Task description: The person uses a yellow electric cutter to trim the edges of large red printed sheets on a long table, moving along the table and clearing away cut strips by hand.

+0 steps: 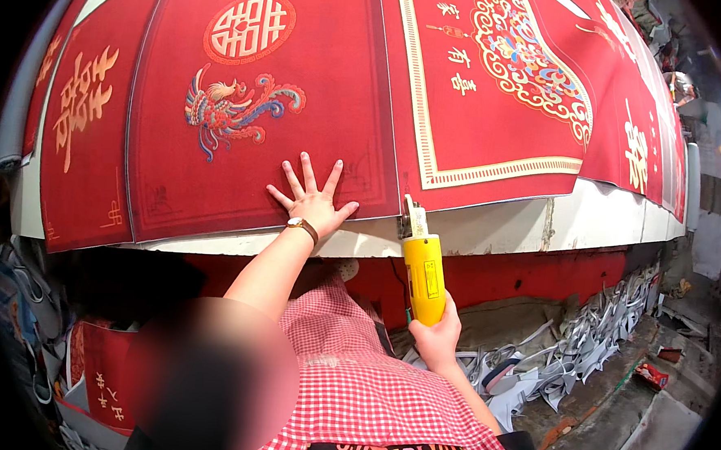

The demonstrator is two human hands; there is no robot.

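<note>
My left hand (317, 206) lies flat with fingers spread on a red mat (241, 166) printed with a round emblem and a colourful phoenix. A watch (302, 225) is on that wrist. My right hand (439, 333) grips the yellow body of an electric hand cutter (425, 269). The cutter's metal head (412, 217) is at the near edge of the red sheet, by the seam between the phoenix mat and a neighbouring red mat (495, 138) with a cream border and ornate pattern. Whether the blade is moving, I cannot tell.
The mats lie on a white-edged table (499, 224). More red printed mats (88, 129) are at the left and right. Below the table, many grey-white offcuts (549, 361) are heaped on the floor. A red piece (104, 370) lies at lower left.
</note>
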